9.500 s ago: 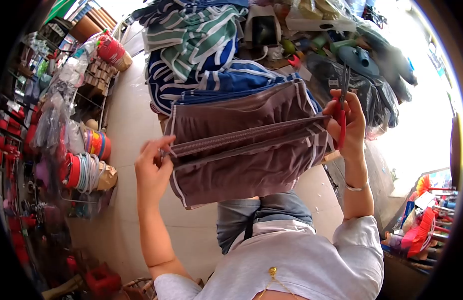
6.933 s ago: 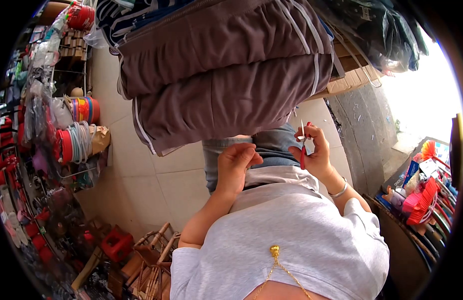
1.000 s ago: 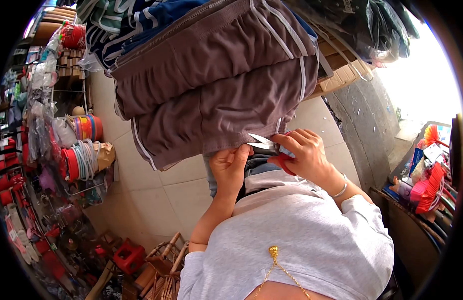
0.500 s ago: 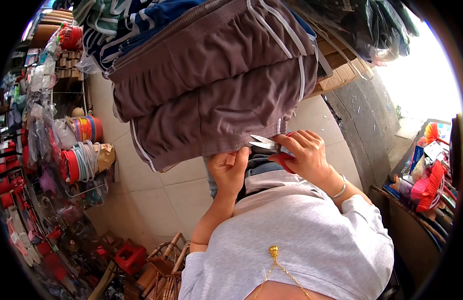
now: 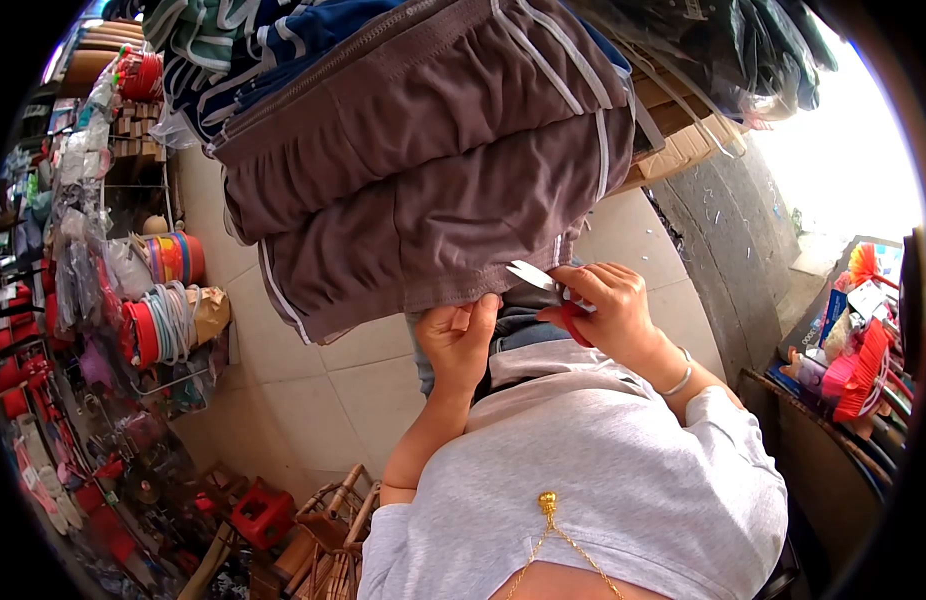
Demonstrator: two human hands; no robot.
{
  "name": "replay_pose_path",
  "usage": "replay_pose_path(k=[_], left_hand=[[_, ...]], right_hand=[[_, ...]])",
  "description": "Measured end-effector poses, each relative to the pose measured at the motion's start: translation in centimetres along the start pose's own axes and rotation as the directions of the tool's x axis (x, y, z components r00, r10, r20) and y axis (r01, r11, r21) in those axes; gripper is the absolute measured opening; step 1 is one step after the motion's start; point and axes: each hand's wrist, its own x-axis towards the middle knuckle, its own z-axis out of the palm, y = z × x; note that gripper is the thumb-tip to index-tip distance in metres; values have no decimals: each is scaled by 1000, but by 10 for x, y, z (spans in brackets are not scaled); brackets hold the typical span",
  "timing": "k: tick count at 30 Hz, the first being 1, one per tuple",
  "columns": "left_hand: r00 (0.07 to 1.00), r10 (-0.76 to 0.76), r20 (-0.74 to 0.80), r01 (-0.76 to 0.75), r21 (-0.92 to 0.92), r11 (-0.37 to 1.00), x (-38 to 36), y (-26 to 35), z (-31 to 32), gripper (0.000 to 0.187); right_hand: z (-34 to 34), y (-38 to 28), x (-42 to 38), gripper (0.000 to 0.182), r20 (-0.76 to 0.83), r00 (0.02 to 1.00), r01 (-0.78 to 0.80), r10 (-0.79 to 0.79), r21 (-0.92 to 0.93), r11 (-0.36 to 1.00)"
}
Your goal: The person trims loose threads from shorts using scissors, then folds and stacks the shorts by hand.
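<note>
Left hand (image 5: pixel 457 335) is pinching a wrinkled brown garment (image 5: pixel 463 205); right hand (image 5: pixel 613 305) is gripping metal scissors (image 5: pixel 535 277) near its edge; behind it, a plastic bag (image 5: pixel 753 65) is lying.

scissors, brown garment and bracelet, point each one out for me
Red-handled scissors (image 5: pixel 539 280): head view, on the blades.
Brown white-striped garment (image 5: pixel 483 215): head view, on the cloth above its lower edge.
Silver-coloured bracelet (image 5: pixel 689 371): head view, on the band.
</note>
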Motion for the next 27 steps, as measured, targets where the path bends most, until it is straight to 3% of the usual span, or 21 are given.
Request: replay_pose_path(k=[4, 6, 12, 16, 18, 22, 27], left_hand=[[1000, -16, 4, 16, 52, 999, 0, -2, -4, 9], [1000, -18, 0, 18, -93, 996, 2, -2, -1, 10], [998, -49, 35, 53, -145, 988, 1, -3, -2, 10], [998, -55, -1, 54, -134, 989, 0, -4, -1, 8], [999, 19, 33, -18, -31, 999, -1, -13, -9, 17], [1000, -17, 15, 16, 64, 998, -2, -11, -7, 16], [999, -31, -35, 30, -26, 999, 0, -3, 1, 7]], right_hand=[[-2, 4, -5, 44, -13, 998, -57, 58, 58, 997], [-4, 6, -7, 44, -14, 999, -49, 50, 50, 998], [-10, -3, -1, 55, 30, 999, 37, -34, -74, 997], [-7, -5, -3, 56, 65, 997, 41, -33, -116, 992], [-6, -8, -2, 55, 53, 998, 49, -43, -128, 991], [-3, -11, 1, 50, 70, 997, 41, -29, -169, 985], [0, -9, 3, 47, 51, 998, 52, -44, -176, 983]])
